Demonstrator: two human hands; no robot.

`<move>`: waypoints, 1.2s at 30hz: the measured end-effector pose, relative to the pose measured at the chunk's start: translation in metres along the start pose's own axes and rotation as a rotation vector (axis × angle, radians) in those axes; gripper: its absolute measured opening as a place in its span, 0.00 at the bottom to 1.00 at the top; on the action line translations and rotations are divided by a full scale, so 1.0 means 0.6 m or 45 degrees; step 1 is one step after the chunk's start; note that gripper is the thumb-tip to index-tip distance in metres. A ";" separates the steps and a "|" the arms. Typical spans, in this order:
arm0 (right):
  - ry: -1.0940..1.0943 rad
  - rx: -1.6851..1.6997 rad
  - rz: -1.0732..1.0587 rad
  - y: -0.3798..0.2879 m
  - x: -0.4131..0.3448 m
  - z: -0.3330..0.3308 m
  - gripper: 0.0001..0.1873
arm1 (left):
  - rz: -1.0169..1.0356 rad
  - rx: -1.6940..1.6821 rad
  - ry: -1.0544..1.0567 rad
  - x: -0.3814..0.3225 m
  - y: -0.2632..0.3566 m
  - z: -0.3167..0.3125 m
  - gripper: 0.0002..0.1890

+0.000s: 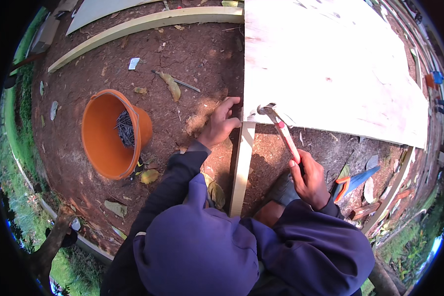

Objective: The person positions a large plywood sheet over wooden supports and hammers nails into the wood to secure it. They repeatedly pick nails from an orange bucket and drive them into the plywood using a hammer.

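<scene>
A pale plywood sheet (329, 81) lies over a timber batten (240, 174) that runs down between my arms. My left hand (220, 122) is at the sheet's left edge near the corner, fingers apart and fingertips touching that edge. Gripped in my right hand (310, 177) is a hammer with a worn red handle (288, 138). The metal hammer head (268, 109) is over the sheet, close to the same corner. Whether it touches the wood, I cannot tell. A small dark mark, perhaps a nail head, shows beside it.
An orange bucket (96, 137) holding many nails (125, 127) is tilted on the soil at left. A handsaw (355, 183) with an orange-and-black handle lies at right. Another batten (144, 31) crosses the top left. A thin rod (187, 86) lies under a dry leaf (170, 87).
</scene>
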State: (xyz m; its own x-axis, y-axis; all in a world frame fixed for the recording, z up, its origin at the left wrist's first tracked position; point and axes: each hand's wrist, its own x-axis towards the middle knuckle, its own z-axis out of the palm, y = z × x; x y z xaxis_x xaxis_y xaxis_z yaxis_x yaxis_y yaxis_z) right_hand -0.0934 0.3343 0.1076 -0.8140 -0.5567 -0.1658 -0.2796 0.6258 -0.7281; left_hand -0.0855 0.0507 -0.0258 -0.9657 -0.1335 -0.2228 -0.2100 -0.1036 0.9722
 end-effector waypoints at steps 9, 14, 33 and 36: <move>0.011 0.036 0.003 -0.003 -0.001 0.004 0.14 | 0.035 -0.388 0.339 0.088 0.061 0.065 0.25; 0.103 -0.097 -0.201 -0.018 0.000 -0.016 0.15 | 0.001 -0.603 0.325 0.080 0.050 0.074 0.22; -0.189 -0.468 -0.222 0.056 -0.008 0.013 0.14 | 0.024 -0.597 0.271 0.096 0.031 0.076 0.20; 0.090 -0.258 -0.363 -0.032 0.016 -0.026 0.12 | 0.022 -0.651 0.255 0.088 0.020 0.057 0.20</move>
State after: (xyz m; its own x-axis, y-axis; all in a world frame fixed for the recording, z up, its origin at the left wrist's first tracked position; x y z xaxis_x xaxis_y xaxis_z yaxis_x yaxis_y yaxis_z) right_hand -0.1040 0.3253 0.1303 -0.7196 -0.6901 0.0766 -0.5905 0.5502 -0.5904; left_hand -0.1445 0.0759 -0.0233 -0.9098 -0.3194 -0.2651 -0.0450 -0.5590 0.8279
